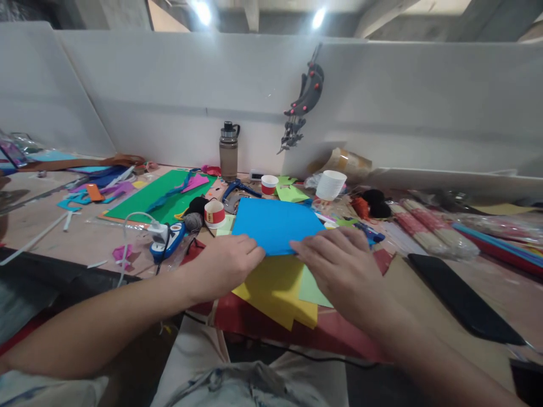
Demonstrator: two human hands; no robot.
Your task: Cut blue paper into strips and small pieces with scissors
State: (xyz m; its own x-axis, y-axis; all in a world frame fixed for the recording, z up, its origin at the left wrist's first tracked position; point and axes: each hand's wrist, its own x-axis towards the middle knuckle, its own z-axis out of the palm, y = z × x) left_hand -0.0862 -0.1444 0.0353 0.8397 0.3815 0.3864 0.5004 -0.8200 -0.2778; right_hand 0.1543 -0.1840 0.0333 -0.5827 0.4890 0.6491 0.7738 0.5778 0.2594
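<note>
A bright blue sheet of paper [275,223] is held level between my two hands above the table. My left hand [237,259] is closed on its near left corner. At the near right edge, my right hand [335,260] pinches the same sheet, thumb tip against the near edge. Beneath the blue sheet lie yellow sheets [278,294], with a pale green sheet [314,288] to their right and red paper [335,328] under them. The fingers' undersides and the far side of the grip are hidden.
Left of the sheet are a red paper cup [214,215], a blue power strip [173,240] and a green board [144,198]. Behind stand a water bottle [229,152] and stacked white cups [331,183]. A black phone-like slab [464,297] and wrapped stick bundles [428,226] lie right.
</note>
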